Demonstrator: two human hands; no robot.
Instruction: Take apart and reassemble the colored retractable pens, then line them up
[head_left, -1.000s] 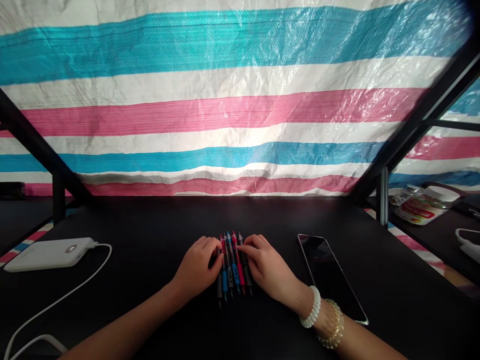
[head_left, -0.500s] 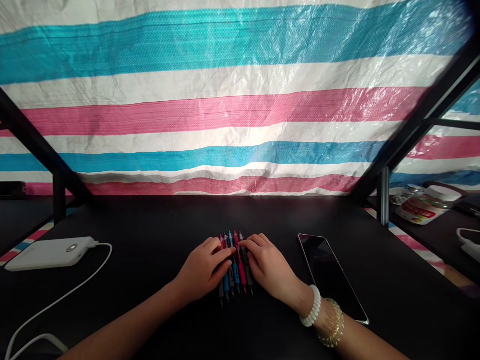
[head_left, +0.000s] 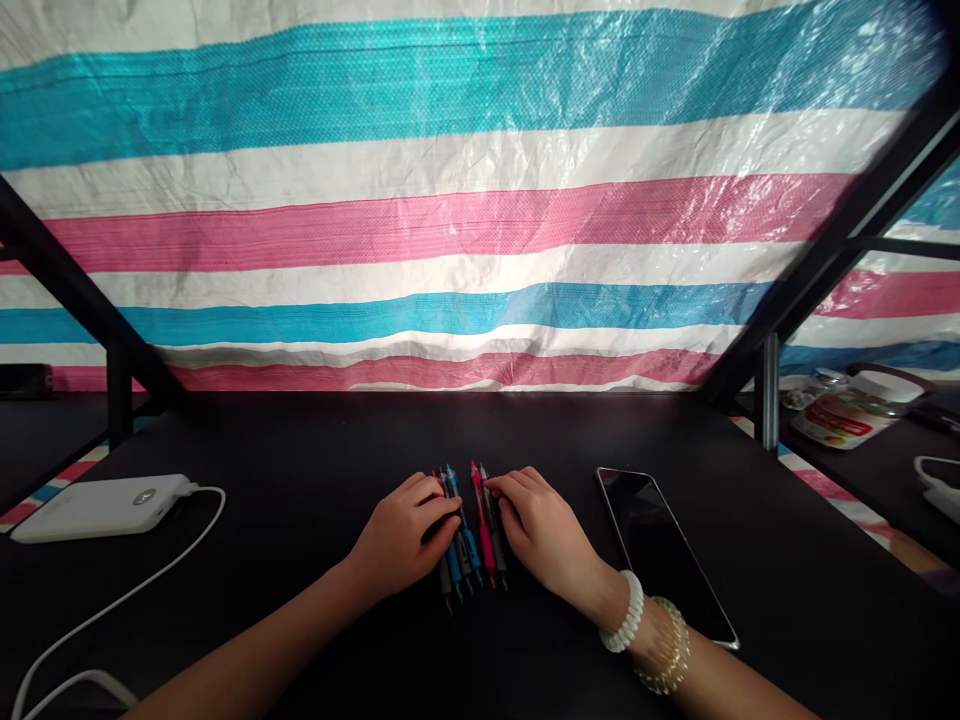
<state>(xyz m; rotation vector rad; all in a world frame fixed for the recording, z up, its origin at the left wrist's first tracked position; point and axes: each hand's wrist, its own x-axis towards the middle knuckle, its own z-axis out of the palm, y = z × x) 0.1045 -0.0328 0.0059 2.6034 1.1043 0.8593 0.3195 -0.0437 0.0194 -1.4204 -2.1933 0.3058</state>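
Observation:
Several retractable pens lie side by side on the black tabletop, parted into two groups. My left hand (head_left: 405, 535) rests over the left group, a blue pen (head_left: 470, 548) and darker ones; index finger and thumb stretch across their barrels, apart from each other. Part of these pens is hidden beneath the fingers. A pink pen (head_left: 485, 540) and a black pen (head_left: 498, 550) form the right group. Beside them is my right hand (head_left: 540, 530), its fingertips at the black pen's upper barrel and its fingers loosely bent, not wrapped round anything.
A phone (head_left: 667, 550) lies right of my right hand. At far left sits a white power bank (head_left: 97, 508) with a white cable (head_left: 172, 562). Striped sheeting (head_left: 450, 230) hangs behind the black table (head_left: 315, 440). A jar (head_left: 851, 410) stands beyond the right frame.
The pens, earlier in one close row, have split: the left group has shifted slightly left with my left hand, leaving a gap. My right hand has moved slightly right.

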